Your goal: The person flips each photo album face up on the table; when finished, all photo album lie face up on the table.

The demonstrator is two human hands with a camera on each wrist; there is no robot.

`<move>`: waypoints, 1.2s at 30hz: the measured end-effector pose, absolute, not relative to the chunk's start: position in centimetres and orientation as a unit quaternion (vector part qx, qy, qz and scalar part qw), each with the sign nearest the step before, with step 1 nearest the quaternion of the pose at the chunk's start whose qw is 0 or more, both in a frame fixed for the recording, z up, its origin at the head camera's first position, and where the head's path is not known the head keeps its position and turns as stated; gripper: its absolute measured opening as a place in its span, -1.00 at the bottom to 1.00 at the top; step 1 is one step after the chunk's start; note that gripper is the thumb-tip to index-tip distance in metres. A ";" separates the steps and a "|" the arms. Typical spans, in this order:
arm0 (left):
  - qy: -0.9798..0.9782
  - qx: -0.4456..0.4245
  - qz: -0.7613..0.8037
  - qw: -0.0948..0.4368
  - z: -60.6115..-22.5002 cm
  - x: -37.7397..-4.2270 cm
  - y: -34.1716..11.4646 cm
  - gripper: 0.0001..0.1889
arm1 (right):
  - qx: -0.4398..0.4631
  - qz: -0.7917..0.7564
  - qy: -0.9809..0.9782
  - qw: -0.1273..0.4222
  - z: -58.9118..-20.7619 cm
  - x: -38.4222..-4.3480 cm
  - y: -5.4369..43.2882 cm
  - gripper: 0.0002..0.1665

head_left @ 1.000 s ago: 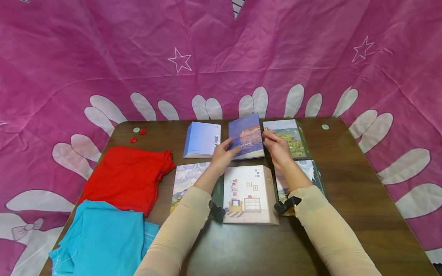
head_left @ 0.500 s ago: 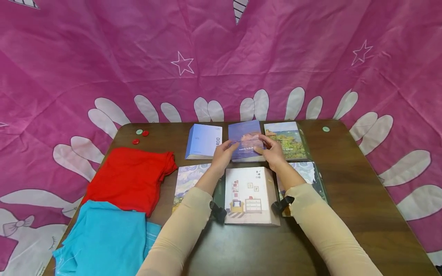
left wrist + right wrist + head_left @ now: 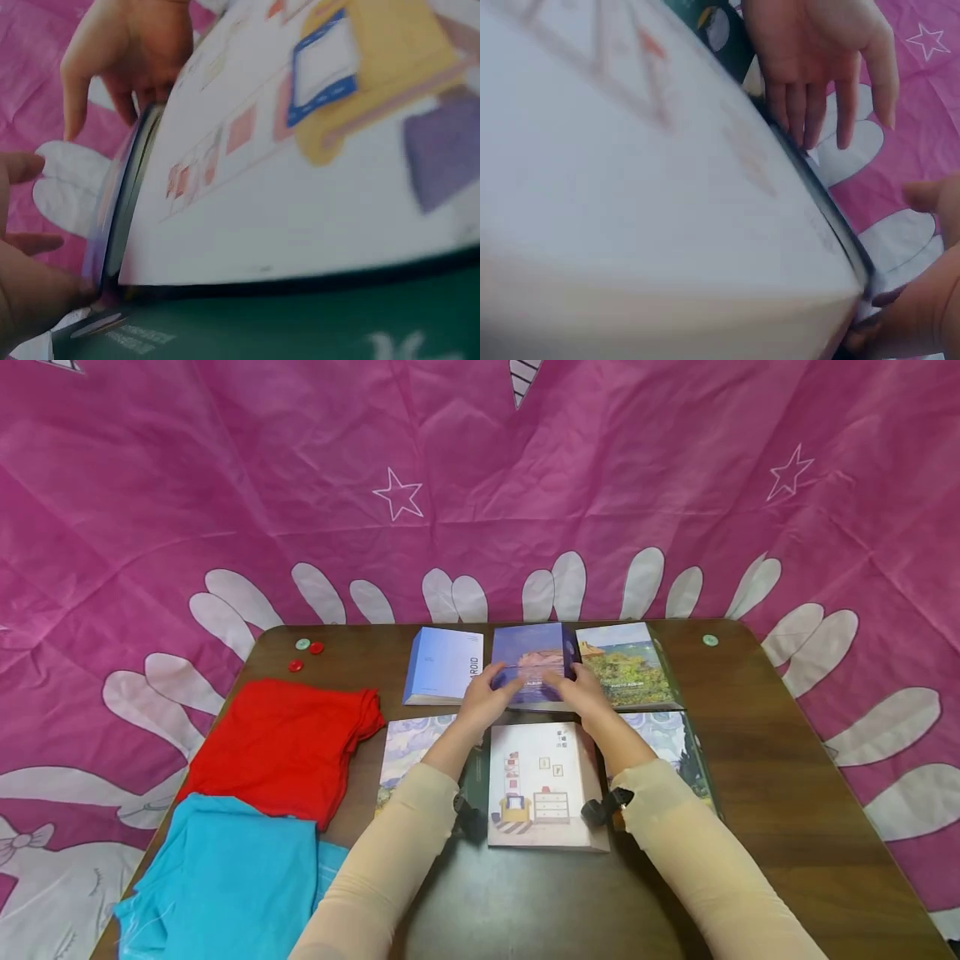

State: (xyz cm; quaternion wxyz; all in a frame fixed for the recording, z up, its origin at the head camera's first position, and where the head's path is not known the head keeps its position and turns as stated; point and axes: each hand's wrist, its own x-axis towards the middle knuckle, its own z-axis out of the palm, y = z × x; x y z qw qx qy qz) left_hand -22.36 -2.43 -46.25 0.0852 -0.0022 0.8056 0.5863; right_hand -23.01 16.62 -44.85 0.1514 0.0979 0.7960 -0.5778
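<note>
A purple photo album (image 3: pixel 531 647) with a cliff-and-sea cover lies in the middle of the back row of albums. My left hand (image 3: pixel 483 700) is at its left edge and my right hand (image 3: pixel 590 700) at its right edge. In the right wrist view the left fingers (image 3: pixel 806 105) hang straight down and the thumb stands away. The right hand's thumb also points out over the cover. A blue-white POLAROID album (image 3: pixel 446 667) lies left of the purple one, and a green landscape album (image 3: pixel 628 667) lies right. A white album (image 3: pixel 540 785) with furniture drawings is nearest, between my forearms.
Two more painting-covered albums, left (image 3: pixel 408 752) and right (image 3: pixel 671 743), flank the white one, partly under my arms. Folded red cloth (image 3: pixel 281 747) and turquoise cloth (image 3: pixel 225 877) lie at left. Small red and pale green buttons (image 3: pixel 302 644) sit at the back. A pink curtain (image 3: pixel 480 485) hangs behind the table.
The purple album was tilted and turned; it now lies straight between its neighbours. My right hand has moved left from its upper right edge and lower along its side.
</note>
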 end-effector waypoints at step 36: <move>0.713 0.074 0.691 0.095 -42.8 -21.8 -1.0 -0.19 | 0.060 -0.653 0.737 0.163 -43.5 -23.4 17.0 -0.18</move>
